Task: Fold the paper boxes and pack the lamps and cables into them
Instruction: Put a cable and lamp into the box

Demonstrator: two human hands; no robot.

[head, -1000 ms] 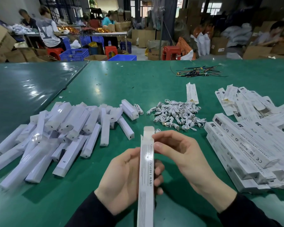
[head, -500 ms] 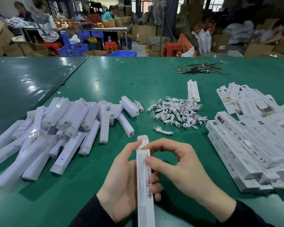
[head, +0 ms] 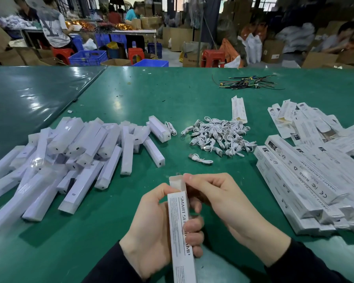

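The lamp box (head: 180,225) is held upright-tilted at mid-frame, long axis running 6 to 12 o'clock, its open end flap (head: 177,181) at the far end. The left hand (head: 151,231) is wrapped round the box body; the right hand (head: 219,199) pinches the flap edge from 3 o'clock. The loose USB cable (head: 200,159) lies on the green desk (head: 131,94) at 12 o'clock from the hands, nearer the right; the lamps (head: 74,158) are heaped at 10 o'clock, nearer the left.
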